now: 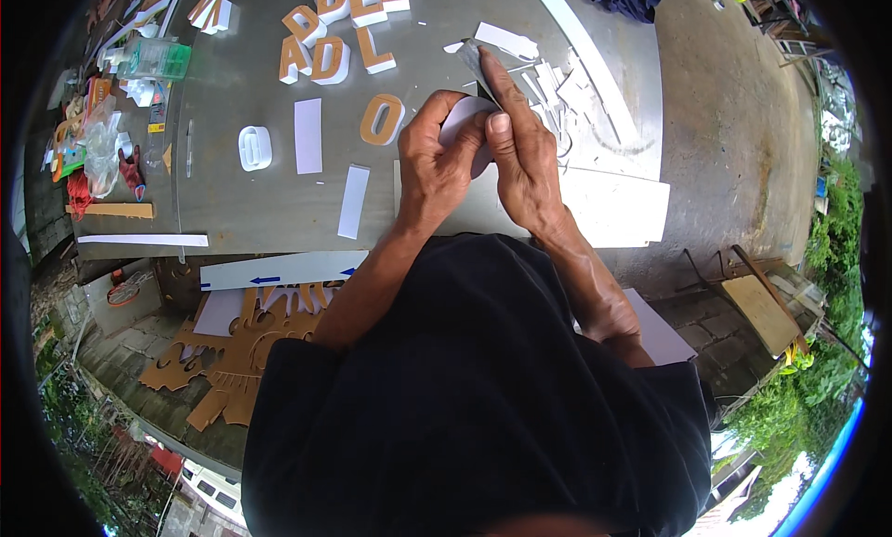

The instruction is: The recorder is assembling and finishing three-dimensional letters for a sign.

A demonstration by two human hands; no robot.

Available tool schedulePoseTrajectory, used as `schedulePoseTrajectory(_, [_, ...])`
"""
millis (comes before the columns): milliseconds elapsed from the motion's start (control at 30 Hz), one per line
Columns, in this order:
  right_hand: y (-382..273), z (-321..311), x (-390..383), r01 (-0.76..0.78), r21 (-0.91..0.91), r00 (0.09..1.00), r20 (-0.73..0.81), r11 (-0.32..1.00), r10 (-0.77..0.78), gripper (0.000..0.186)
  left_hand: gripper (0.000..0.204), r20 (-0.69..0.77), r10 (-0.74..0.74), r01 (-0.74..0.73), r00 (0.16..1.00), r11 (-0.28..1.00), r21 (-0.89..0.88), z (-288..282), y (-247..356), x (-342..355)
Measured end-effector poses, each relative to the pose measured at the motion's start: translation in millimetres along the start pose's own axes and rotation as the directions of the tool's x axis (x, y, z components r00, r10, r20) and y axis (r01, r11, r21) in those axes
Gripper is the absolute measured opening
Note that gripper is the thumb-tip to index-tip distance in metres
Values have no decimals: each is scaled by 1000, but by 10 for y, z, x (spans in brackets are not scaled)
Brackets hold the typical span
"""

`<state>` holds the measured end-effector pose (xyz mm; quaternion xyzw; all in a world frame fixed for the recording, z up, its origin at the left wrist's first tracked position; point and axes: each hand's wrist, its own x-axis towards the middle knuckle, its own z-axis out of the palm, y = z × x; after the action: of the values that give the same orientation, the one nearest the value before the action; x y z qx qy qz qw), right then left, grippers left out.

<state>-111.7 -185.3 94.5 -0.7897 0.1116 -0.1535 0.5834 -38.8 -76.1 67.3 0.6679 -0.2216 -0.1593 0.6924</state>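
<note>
Near the table's front edge, my left hand [429,170] is closed around a white curved piece [459,121], its thumb on the front face. My right hand [530,165] presses against the same piece with its thumb and grips a flat grey blade-like tool [471,61]. The index finger lies stretched along that tool, whose lower end is hidden by the hands. Just left of them lies a brown-faced, ring-shaped block letter [396,119] with white sides. Farther left are a white oval hollow form [254,149] and a pale rectangular strip [308,136].
Several brown-faced block letters [330,61] stand at the back. White offcuts [556,89] and a long white strip [590,58] lie right of my hands, above a white sheet [613,207]. A green container [160,59] sits among clutter at left. Brown cut-out sheets [246,351] lie below the table edge.
</note>
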Motion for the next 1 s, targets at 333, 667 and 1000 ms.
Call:
schedulePoseTrajectory(333, [110,-22,-167,108,-107,994,9,988,-108,52,15,96,6,-6,995,1000,4,-52,-12,29])
schedulePoseTrajectory(667, [173,209,-306,164,-131,985,-40,978,-171,55,17,-122,-44,10,992,964,-265,-53,-134,113])
schedulePoseTrajectory(1000, [37,119,-280,0,-61,992,-124,998,-7,55,16,-174,-28,-50,984,903,-427,-120,-95,168])
